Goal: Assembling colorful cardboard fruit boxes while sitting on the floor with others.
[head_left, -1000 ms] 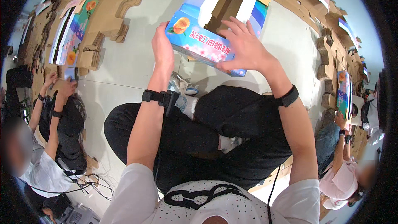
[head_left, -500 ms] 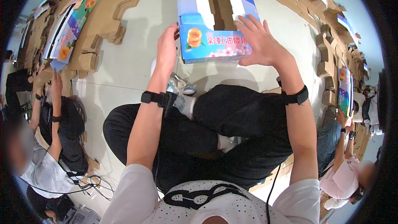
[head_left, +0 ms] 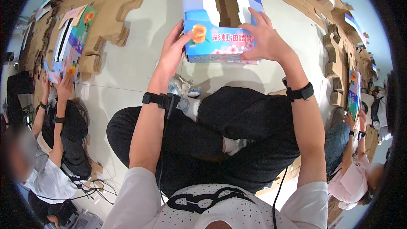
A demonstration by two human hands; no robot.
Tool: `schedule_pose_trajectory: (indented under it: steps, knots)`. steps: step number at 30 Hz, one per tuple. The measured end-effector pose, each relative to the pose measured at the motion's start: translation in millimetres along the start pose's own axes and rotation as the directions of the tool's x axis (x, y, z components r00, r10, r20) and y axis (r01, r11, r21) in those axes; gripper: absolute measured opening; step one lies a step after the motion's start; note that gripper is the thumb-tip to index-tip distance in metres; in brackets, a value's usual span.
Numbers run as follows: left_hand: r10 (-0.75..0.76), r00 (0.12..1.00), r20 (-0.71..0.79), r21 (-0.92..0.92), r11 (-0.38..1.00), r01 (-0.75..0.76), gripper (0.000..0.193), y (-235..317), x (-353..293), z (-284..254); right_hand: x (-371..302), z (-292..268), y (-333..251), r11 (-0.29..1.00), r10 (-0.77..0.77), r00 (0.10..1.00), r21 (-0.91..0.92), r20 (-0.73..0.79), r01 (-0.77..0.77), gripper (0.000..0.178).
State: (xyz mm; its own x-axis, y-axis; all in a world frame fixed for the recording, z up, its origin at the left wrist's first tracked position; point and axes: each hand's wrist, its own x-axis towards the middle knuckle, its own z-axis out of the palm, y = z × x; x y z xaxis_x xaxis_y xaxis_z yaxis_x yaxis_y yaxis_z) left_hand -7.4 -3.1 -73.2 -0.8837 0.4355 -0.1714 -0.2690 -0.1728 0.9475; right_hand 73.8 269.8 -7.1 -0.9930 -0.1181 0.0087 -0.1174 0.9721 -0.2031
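Pointing lengthwise away: blue box (head_left: 220, 32)

A head-worn fisheye camera looks down from close above the lap (head_left: 250, 110) and forward to both hands (head_left: 268, 41).

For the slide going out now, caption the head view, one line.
Left hand and right hand at opposite sides of a blue box, cardboard on the floor to the left.
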Motion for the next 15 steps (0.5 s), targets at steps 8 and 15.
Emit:
schedule_pose_trajectory:
  steps: [8,15]
  knots:
    - [-0.068,0.993,0.098,0.161,0.986,0.051,0.076,-4,-1,10,-8,3,1,0.997,0.034,0.998,-0.064,0.046,-0.031,0.09]
    - [-0.175,0.981,0.079,0.199,0.968,0.156,0.081,6,-8,15,-1,-2,-20,0.963,0.168,0.97,-0.24,0.176,-0.123,0.101]
